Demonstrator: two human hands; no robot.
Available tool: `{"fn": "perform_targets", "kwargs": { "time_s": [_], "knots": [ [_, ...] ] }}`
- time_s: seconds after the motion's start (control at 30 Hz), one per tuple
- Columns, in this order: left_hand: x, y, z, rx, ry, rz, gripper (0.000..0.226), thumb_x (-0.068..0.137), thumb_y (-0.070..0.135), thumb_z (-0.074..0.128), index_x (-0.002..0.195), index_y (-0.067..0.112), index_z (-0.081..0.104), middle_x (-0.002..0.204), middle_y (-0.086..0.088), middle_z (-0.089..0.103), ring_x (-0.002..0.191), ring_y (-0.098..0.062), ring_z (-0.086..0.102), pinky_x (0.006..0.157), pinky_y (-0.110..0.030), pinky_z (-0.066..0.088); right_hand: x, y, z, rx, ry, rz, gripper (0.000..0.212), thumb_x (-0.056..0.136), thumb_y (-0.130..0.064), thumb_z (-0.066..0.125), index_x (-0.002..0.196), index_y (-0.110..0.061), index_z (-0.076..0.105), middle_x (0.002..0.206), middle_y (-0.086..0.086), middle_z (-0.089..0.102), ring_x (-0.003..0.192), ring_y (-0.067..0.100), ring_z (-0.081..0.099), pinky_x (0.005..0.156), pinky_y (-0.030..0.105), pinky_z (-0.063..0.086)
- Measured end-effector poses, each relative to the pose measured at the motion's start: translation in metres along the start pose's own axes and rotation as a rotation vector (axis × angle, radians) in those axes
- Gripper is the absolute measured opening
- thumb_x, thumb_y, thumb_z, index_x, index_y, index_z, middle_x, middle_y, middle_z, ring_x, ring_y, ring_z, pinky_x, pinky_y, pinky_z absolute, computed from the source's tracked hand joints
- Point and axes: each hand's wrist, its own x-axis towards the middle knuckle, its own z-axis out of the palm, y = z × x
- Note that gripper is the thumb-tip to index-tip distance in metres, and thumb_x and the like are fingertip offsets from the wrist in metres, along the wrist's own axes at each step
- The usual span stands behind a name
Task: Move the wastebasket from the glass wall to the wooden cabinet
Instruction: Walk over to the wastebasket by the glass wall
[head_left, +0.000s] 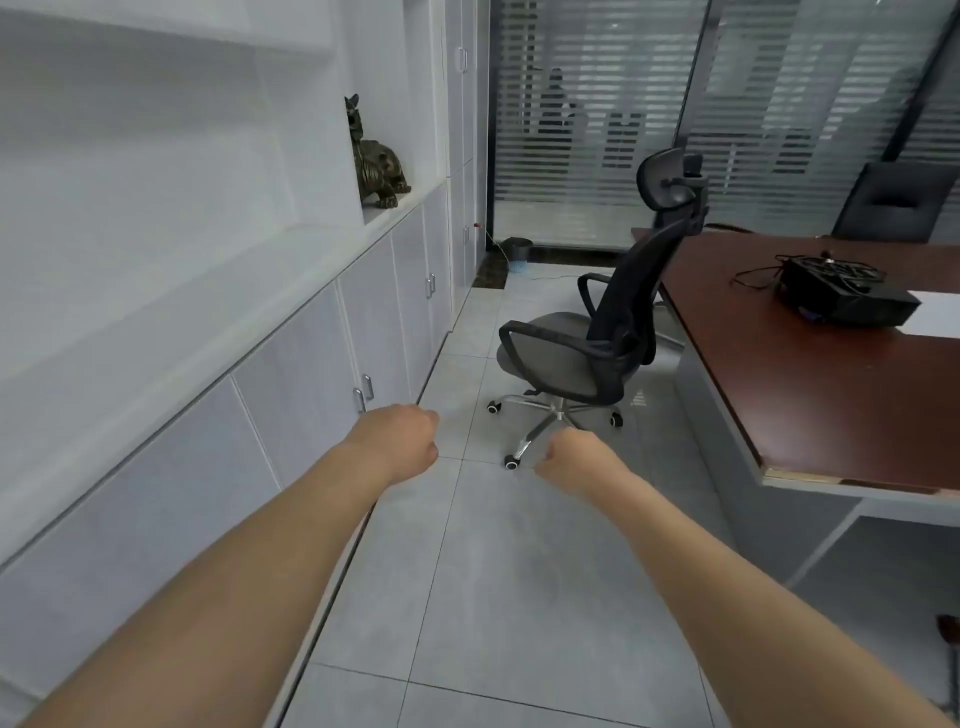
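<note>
Head view of an office aisle. At left, a run of white cabinets (291, 374) with paired metal handles lines the wall; its lower edge bounds a strip of grey floor tiles (498, 561) that stays open from the foreground to the far end. One dark animal figurine (375, 161) sits on the cabinet counter, clear of the aisle.

The left hand (400, 441) is extended over the floor beside the cabinet front, fingers curled into a loose fist, holding nothing. The right hand (574, 460) is likewise curled into an empty fist, just in front of the chair base.

One wastebasket (518, 253), dark with a pale blue bottom, stands on the floor at the far end, at the foot of the glass wall (597, 104) and near the tall cabinet's corner, well apart from both hands.

One black office chair (597, 332) on castors narrows the aisle at mid-depth, leaving a passage between it and the cabinets. Right of it, one reddish-brown desk (810, 374) carries a black box (847, 299) with cables; its edge limits the room on that side. A second, dark chair (898, 208) stands behind the desk.
</note>
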Motion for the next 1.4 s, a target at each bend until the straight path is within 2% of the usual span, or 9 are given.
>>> {"fn": "perform_targets", "kwargs": {
  "time_s": [0.17,0.27,0.33,0.4,0.57,0.77,0.97,1.17,1.4],
  "knots": [
    [0.045,-0.027,0.005,-0.009,-0.023,0.028,0.027,0.095,0.018,0.036,0.108,0.001,0.053,0.113,-0.015,0.060,0.081,-0.024,0.045,0.070,-0.031,0.038,0.047,-0.021,-0.007,-0.019,0.024,0.023,0.030,0.082,-0.016,0.049,0.056,-0.013,0.034,0.062,0.003,0.042,0.066,0.025,0.046,0.046,0.024,0.025],
    [0.075,-0.050,0.003,-0.012,-0.012,0.052,0.028,0.096,0.017,0.036,0.109,0.000,0.053,0.113,-0.017,0.060,0.091,-0.030,0.056,0.073,-0.032,0.042,0.080,-0.037,-0.013,-0.043,0.021,0.023,0.021,0.084,-0.015,0.049,0.065,-0.009,0.044,0.061,0.000,0.045,0.061,0.021,0.046,0.048,0.024,0.029],
    [0.097,-0.069,0.000,-0.039,-0.022,0.057,0.028,0.096,0.016,0.036,0.109,-0.001,0.053,0.114,-0.018,0.060,0.100,-0.032,0.058,0.074,-0.032,0.042,0.103,-0.053,-0.019,-0.050,0.021,0.020,0.005,0.086,-0.013,0.047,0.082,-0.011,0.045,0.070,0.003,0.048,0.071,0.025,0.047,0.055,0.025,0.037],
    [0.115,-0.086,-0.002,-0.082,-0.034,0.045,0.028,0.096,0.016,0.036,0.109,-0.002,0.053,0.112,-0.018,0.059,0.094,-0.030,0.056,0.072,-0.030,0.037,0.119,-0.067,-0.025,-0.038,0.022,0.025,0.003,0.087,-0.016,0.047,0.086,-0.013,0.048,0.080,0.006,0.051,0.078,0.026,0.048,0.065,0.027,0.044],
    [0.168,-0.130,-0.001,-0.158,-0.046,0.008,0.029,0.096,0.017,0.037,0.110,-0.002,0.054,0.108,-0.017,0.060,0.084,-0.025,0.051,0.074,-0.031,0.042,0.169,-0.089,-0.034,-0.033,0.068,0.074,0.021,0.086,-0.011,0.044,0.065,-0.009,0.041,0.062,0.000,0.041,0.056,0.019,0.040,0.046,0.023,0.026],
    [0.235,-0.141,0.001,-0.243,-0.020,0.031,0.016,0.094,0.017,0.040,0.093,0.005,0.051,0.093,-0.010,0.052,0.083,-0.024,0.048,0.070,-0.029,0.036,0.225,-0.096,-0.047,0.012,0.084,0.056,0.023,0.084,-0.016,0.048,0.063,-0.009,0.042,0.059,0.002,0.043,0.052,0.018,0.037,0.047,0.025,0.028],
    [0.308,-0.144,0.002,-0.243,-0.030,0.032,0.014,0.094,0.017,0.040,0.091,0.008,0.049,0.090,-0.009,0.050,0.081,-0.024,0.048,0.066,-0.028,0.036,0.302,-0.088,-0.060,0.027,0.042,0.055,0.016,0.084,-0.022,0.053,0.077,-0.008,0.051,0.067,0.003,0.049,0.065,0.024,0.049,0.055,0.026,0.036],
    [0.391,-0.150,-0.019,-0.297,-0.031,-0.027,0.026,0.093,0.017,0.041,0.105,-0.001,0.056,0.094,-0.011,0.052,0.087,-0.026,0.051,0.071,-0.030,0.037,0.387,-0.076,-0.084,0.003,0.030,0.021,0.034,0.083,-0.020,0.051,0.055,-0.012,0.035,0.053,0.002,0.038,0.048,0.019,0.036,0.048,0.025,0.027],
    [0.474,-0.159,-0.024,-0.283,-0.034,-0.051,0.028,0.093,0.020,0.041,0.106,0.001,0.056,0.110,-0.016,0.061,0.088,-0.026,0.052,0.074,-0.031,0.040,0.475,-0.068,-0.115,-0.061,-0.063,-0.040,0.027,0.087,-0.022,0.046,0.066,-0.006,0.045,0.059,0.003,0.040,0.057,0.019,0.038,0.052,0.029,0.029]
  ]
}}
